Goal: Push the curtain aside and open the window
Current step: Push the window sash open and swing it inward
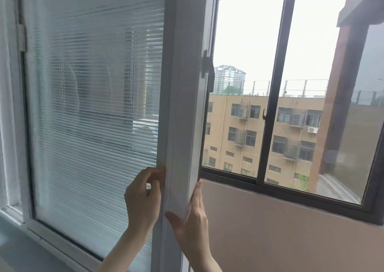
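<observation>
A white-framed window sash (182, 105) stands swung inward, its free edge toward me. Lowered slatted blinds (97, 109) fill its glass. My left hand (143, 197) curls around the inner side of the sash edge, fingers bent on the frame. Against the outer side of the same edge lies my right hand (193, 215), palm flat, thumb wrapped around the front. A dark latch handle (207, 68) sits higher up on the sash edge. No curtain is visible.
Beyond the opening is a dark-framed outer window (276, 97) with one pane swung outward at the right (357, 126). A beige wall (280, 230) lies below it. The white sill and frame (25, 226) run along the lower left. Buildings stand outside.
</observation>
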A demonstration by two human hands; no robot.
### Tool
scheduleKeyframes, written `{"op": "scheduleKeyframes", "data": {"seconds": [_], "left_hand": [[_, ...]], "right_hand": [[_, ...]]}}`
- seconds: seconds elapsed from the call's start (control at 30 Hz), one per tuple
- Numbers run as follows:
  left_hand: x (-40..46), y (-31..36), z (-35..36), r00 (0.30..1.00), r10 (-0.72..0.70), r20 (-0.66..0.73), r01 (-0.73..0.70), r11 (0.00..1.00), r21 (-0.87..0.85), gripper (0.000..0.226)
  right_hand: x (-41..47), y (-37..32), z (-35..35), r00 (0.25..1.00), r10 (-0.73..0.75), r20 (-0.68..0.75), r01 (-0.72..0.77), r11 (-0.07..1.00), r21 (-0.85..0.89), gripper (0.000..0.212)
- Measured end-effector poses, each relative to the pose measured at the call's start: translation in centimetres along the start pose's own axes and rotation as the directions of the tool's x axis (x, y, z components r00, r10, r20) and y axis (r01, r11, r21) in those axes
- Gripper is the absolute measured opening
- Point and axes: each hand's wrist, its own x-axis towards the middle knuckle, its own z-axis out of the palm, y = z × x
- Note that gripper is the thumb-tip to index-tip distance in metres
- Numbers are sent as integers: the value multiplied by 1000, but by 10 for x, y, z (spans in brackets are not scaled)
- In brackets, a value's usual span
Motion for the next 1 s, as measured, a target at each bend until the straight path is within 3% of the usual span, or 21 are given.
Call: {"op": "scheduleKeyframes", "data": {"seconds": [0.23, 0.67, 1.0], "left_hand": [[-14, 10, 4, 992, 123, -35, -121, 991, 66, 32], [-22, 12, 6, 994, 74, -79, -68, 995, 68, 34], [-19, 13, -3, 996, 84, 32, -87, 992, 87, 37]], "right_hand": [[0, -3, -11, 998, 42, 46, -42, 999, 0, 119], [-2, -13, -7, 999, 22, 34, -20, 999, -44, 112], [-1, -19, -9, 993, 108, 56, -99, 985, -141, 115]]}}
